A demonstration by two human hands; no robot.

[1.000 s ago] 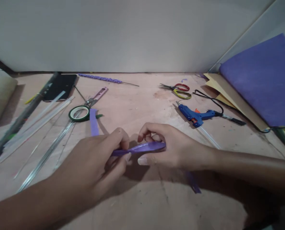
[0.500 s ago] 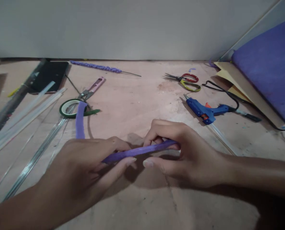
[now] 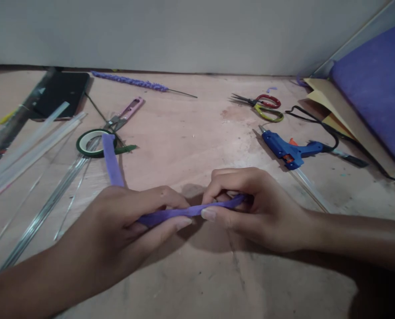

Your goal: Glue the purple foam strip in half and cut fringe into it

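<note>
Your left hand (image 3: 131, 221) and right hand (image 3: 250, 208) pinch the purple strip (image 3: 195, 210); past your left fingers, wires (image 3: 49, 201) show inside the tape roll (image 3: 80, 148); past your right, a clear stick (image 3: 308, 187) pokes from the glue gun (image 3: 288, 150).

Beyond left hand (image 3: 114, 221): tape roll (image 3: 79, 147) over wires (image 3: 46, 210), snips (image 3: 131, 110) just behind roll, phone (image 3: 62, 91) farther back. Beyond right hand (image 3: 267, 212): glue gun (image 3: 292, 152), scissors (image 3: 268, 107) behind it. Strip (image 3: 193, 210) between both hands.
</note>
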